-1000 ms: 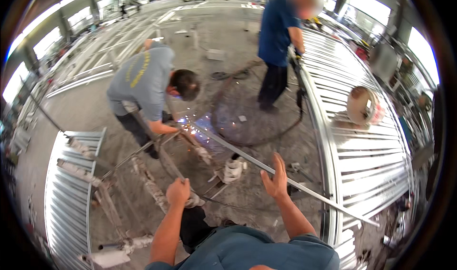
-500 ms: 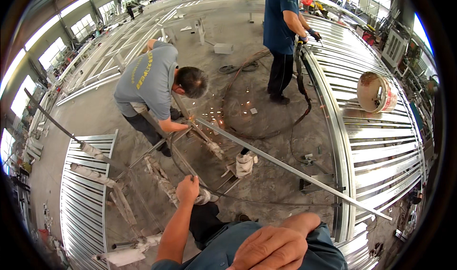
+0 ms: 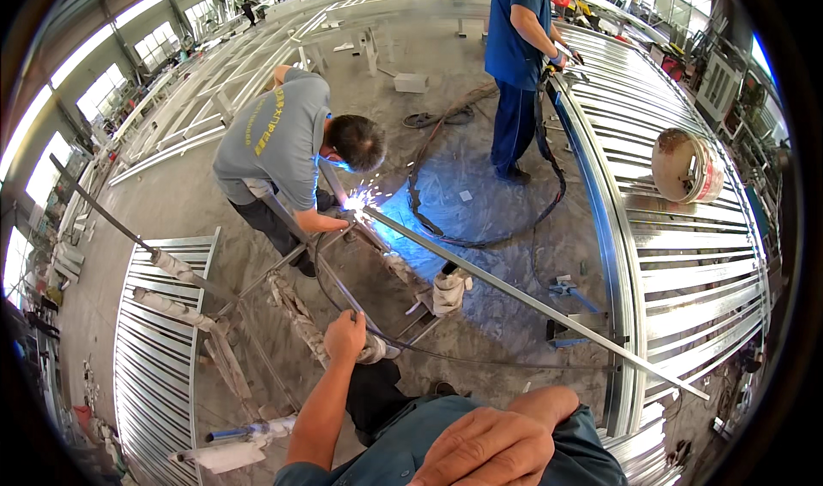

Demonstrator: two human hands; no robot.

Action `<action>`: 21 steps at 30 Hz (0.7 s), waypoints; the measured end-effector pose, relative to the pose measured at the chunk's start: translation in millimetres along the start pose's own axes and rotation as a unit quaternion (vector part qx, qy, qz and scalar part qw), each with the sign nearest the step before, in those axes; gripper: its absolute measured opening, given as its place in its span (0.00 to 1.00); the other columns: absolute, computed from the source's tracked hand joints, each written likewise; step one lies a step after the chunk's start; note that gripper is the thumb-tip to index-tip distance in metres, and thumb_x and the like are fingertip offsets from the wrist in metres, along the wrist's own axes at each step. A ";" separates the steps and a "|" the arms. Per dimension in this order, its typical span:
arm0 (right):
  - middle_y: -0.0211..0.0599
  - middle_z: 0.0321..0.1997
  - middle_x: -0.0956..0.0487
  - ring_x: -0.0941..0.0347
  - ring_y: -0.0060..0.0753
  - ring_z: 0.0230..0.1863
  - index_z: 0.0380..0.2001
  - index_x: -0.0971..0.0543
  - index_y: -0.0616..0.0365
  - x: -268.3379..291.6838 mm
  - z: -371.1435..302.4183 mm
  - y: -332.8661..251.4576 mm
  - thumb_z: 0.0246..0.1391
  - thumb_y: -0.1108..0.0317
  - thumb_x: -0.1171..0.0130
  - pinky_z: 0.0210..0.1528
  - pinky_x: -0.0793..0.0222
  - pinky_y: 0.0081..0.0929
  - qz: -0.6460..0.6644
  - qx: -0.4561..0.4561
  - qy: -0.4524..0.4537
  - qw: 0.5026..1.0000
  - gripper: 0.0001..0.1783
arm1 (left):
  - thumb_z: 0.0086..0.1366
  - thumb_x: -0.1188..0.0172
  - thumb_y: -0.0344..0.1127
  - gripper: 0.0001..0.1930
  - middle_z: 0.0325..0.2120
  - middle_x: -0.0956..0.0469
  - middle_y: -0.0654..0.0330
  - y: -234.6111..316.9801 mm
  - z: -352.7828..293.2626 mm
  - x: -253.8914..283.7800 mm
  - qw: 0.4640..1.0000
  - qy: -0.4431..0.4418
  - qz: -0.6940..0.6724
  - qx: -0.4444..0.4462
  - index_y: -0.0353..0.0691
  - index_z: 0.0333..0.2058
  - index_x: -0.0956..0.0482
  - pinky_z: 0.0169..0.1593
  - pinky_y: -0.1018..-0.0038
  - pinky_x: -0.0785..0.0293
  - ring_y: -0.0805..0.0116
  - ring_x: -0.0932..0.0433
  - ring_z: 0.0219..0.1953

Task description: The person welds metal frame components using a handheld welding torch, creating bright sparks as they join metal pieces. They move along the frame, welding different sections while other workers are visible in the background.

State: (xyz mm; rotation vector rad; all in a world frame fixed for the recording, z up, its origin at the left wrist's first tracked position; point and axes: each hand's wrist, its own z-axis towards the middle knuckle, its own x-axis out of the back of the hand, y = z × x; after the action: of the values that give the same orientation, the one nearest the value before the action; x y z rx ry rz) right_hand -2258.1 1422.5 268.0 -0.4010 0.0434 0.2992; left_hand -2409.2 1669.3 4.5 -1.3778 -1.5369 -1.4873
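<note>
My left hand (image 3: 345,336) is closed in a fist by the near end of a metal frame's tube (image 3: 343,289); whatever it grips is hidden. Low in the picture, in front of my shirt, my right hand (image 3: 490,445) has its fingers bent and pressed together. Its fingertips are partly cut off, and anything in them stays out of sight. Beyond my left hand, a bent-over person in grey (image 3: 270,147) works at a bright blue-white welding arc (image 3: 355,203) with sparks. A long square metal tube (image 3: 514,287) slants from near that arc to the right.
A standing person in blue (image 3: 517,40) works at a slatted metal panel (image 3: 686,289), where a dirty bucket (image 3: 686,167) lies. A dark cable (image 3: 480,243) loops on the floor. Wrapped stand legs (image 3: 296,315) and another slatted panel (image 3: 159,349) are on the left.
Scattered orange sparks have given way to a bright arc, which lights the floor blue. The view has shifted slightly, so everything beyond sits a little further right. Both my hands keep their pose.
</note>
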 end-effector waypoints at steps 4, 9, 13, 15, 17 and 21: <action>0.66 0.48 0.18 0.14 0.59 0.45 0.48 0.20 0.74 -0.2 2.7 -2.3 0.69 0.67 0.43 0.42 0.16 0.44 0.004 -0.009 -0.005 1.000 0.17 | 0.72 0.47 0.56 0.24 0.44 0.14 0.49 -4.5 0.7 -3.1 1.000 0.004 -0.011 -0.003 0.47 0.54 0.17 0.51 0.51 0.21 0.45 0.16 0.47; 0.62 0.48 0.18 0.16 0.55 0.43 0.47 0.21 0.71 -1.0 3.1 -3.2 0.69 0.66 0.42 0.42 0.18 0.44 -0.015 -0.053 0.018 0.998 0.16 | 0.72 0.47 0.56 0.24 0.43 0.14 0.48 -7.2 1.8 -10.5 1.000 0.010 -0.006 -0.010 0.47 0.54 0.17 0.51 0.50 0.21 0.44 0.17 0.47; 0.67 0.66 0.27 0.20 0.53 0.58 0.63 0.29 0.73 24.7 -26.1 10.0 0.68 0.70 0.43 0.59 0.24 0.43 0.012 -0.259 0.054 0.964 0.25 | 0.71 0.46 0.57 0.25 0.43 0.14 0.46 -16.0 2.7 -7.4 1.000 0.024 -0.003 -0.007 0.46 0.54 0.17 0.51 0.50 0.21 0.44 0.17 0.47; 0.57 0.69 0.28 0.23 0.42 0.62 0.65 0.30 0.70 30.3 -39.7 25.5 0.68 0.70 0.44 0.62 0.27 0.37 0.063 -0.353 0.168 0.918 0.26 | 0.71 0.46 0.57 0.25 0.43 0.14 0.46 -6.5 2.3 -6.6 1.000 0.008 -0.018 -0.007 0.44 0.54 0.17 0.50 0.50 0.21 0.43 0.17 0.47; 0.48 0.71 0.28 0.25 0.35 0.63 0.66 0.31 0.68 33.0 -49.0 35.7 0.69 0.70 0.44 0.64 0.29 0.34 0.106 -0.392 0.232 0.884 0.26 | 0.71 0.45 0.57 0.26 0.42 0.14 0.45 -6.5 2.6 -4.1 1.000 0.007 -0.024 -0.004 0.43 0.54 0.17 0.50 0.51 0.21 0.43 0.17 0.47; 0.49 0.69 0.26 0.24 0.34 0.62 0.65 0.29 0.68 35.7 -55.5 44.5 0.69 0.69 0.43 0.63 0.29 0.34 0.118 -0.401 0.255 0.872 0.24 | 0.71 0.45 0.57 0.26 0.41 0.14 0.45 -10.8 4.0 -7.7 1.000 0.013 -0.025 -0.008 0.42 0.54 0.17 0.48 0.50 0.20 0.43 0.16 0.45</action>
State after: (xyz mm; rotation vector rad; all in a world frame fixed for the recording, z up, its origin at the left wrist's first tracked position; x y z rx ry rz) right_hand -2236.3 1449.8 196.5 -1.3084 0.5038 0.4417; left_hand -2416.0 1672.8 -7.1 -1.3335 -1.5555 -1.5453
